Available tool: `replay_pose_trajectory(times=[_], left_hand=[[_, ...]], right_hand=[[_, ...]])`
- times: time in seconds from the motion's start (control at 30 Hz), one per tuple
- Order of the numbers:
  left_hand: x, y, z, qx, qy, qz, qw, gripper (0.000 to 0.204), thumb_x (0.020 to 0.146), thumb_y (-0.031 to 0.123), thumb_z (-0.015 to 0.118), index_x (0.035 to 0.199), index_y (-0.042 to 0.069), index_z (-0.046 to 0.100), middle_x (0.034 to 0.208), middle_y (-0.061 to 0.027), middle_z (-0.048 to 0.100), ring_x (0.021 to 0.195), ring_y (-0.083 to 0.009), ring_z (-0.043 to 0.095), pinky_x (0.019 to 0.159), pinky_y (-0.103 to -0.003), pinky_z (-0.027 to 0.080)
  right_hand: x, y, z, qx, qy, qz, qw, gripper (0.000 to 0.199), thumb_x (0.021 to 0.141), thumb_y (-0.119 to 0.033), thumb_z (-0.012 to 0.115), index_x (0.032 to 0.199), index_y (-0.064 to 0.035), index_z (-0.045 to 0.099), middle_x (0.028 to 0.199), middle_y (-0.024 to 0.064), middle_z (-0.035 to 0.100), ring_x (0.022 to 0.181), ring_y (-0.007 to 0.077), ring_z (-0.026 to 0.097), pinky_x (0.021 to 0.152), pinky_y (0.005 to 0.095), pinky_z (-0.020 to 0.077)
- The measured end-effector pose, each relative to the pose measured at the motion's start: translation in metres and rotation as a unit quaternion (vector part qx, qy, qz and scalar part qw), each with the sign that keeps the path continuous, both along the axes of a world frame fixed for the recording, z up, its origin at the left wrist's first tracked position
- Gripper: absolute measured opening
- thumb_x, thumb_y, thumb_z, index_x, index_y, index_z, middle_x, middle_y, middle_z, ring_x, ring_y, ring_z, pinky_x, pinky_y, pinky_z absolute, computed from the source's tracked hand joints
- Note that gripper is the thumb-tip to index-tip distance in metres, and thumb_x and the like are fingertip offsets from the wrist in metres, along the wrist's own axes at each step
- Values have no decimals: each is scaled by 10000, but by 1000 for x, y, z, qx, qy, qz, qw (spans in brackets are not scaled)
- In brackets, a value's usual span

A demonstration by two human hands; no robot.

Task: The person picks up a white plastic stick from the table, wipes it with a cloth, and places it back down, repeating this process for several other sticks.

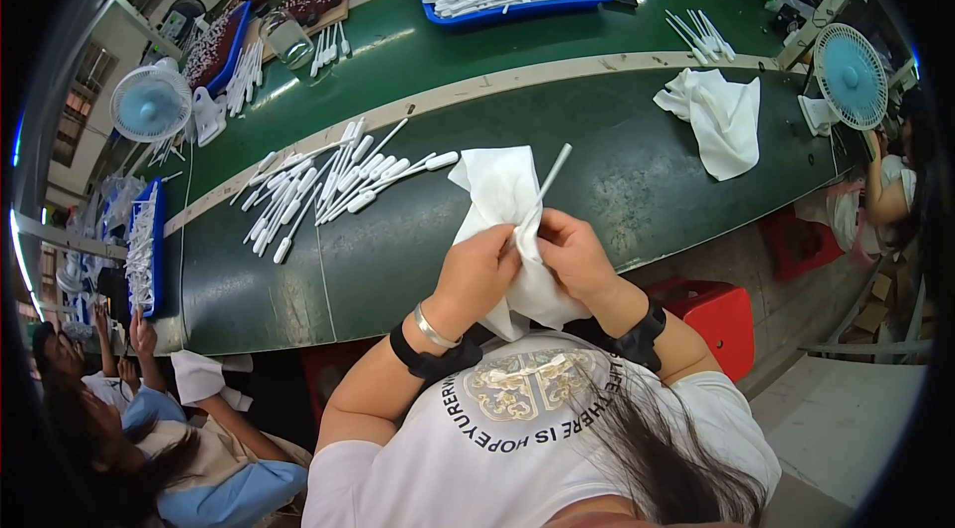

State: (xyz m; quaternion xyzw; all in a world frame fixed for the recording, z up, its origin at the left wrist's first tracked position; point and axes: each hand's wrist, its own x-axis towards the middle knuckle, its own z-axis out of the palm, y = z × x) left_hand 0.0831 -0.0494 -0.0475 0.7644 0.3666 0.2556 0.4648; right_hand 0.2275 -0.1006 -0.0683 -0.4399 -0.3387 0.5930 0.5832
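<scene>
A white cloth is bunched between my two hands, just in front of my chest. A thin white plastic stick sticks up out of its folds; the stick's lower end is hidden in the cloth. My left hand pinches the cloth from the left, fingertips pressed together. Close beside it, my right hand closes on the cloth around the lower part of the stick. Left of my hands, a loose pile of white plastic sticks with thick rounded ends lies on the green table.
Another crumpled white cloth lies to the right. Farther off are a small group of sticks, a blue tray heaped with sticks, and a pale raised strip. Fans stand at both sides. Other people work left, right and across.
</scene>
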Motion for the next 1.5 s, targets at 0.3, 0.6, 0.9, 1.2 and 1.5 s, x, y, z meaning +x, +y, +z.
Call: replay_pose_trajectory(times=[0.3,0.6,0.9,1.2,1.5], left_hand=[[-6,-10,18,155,34,-24,987,106,742,52,582,846,32,577,674,-132,585,571,-308,556,511,-360,452],[-8,-7,2,325,31,28,945,167,691,31,630,853,35,592,639,-104,544,526,-270,533,484,-341,429],[-11,-6,6,410,13,44,911,190,645,-31,599,826,22,585,623,-67,517,527,-240,518,465,-318,408],[-12,-5,10,413,4,13,911,169,676,20,654,837,16,603,619,-70,527,501,-227,501,453,-318,402],[-49,-4,1,-194,-153,37,968,145,853,139,551,885,-1,571,643,-32,574,486,-100,480,446,-242,390]], right_hand=[[15,8,15,-9,68,-48,996,228,854,-22,511,1077,16,540,962,71,600,843,118,574,753,249,475],[-2,10,3,7,-72,-12,997,217,869,-54,491,1071,11,535,950,65,607,839,111,576,744,252,483],[23,17,34,-6,114,-69,991,198,871,-92,506,1034,14,544,938,63,604,811,97,569,716,246,481],[14,5,21,-15,59,-34,998,203,890,-99,464,1044,9,541,936,73,613,797,130,600,714,254,497],[54,11,13,18,98,-89,991,200,892,-96,459,1044,2,543,956,65,607,811,127,591,708,251,490]])
